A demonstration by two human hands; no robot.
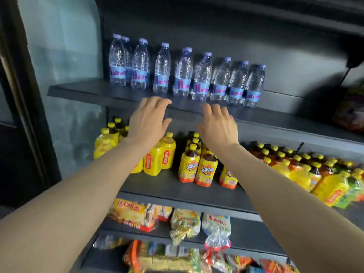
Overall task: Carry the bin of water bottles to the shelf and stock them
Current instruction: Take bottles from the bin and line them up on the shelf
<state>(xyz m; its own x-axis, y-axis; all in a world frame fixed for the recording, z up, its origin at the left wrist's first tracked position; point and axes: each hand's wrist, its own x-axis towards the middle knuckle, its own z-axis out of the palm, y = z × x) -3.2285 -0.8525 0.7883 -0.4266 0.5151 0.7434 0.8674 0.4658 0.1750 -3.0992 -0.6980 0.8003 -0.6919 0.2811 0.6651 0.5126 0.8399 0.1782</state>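
My hands, left hand (149, 115) and right hand (217, 123), were spread, holding nothing; upright water bottles (182, 75) stood just beyond both, equally near.

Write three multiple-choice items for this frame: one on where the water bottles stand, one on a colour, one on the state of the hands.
1. Where do the water bottles stand?
A. On the top shelf
B. On the shelf with the yellow drinks
C. In a bin

2. What colour are the water bottles' caps?
A. Yellow
B. Pale purple
C. Red

3. What are the two hands doing?
A. Each grips a bottle
B. Both are open and hold nothing
C. Together they carry a bin

Answers:
1 A: the row stands on the top shelf, above the yellow iced tea bottles.
2 B: every cap in the row is pale purple; the yellow caps belong to the drinks below.
3 B: the left hand and the right hand reach toward the shelf edge with relaxed fingers, holding nothing.
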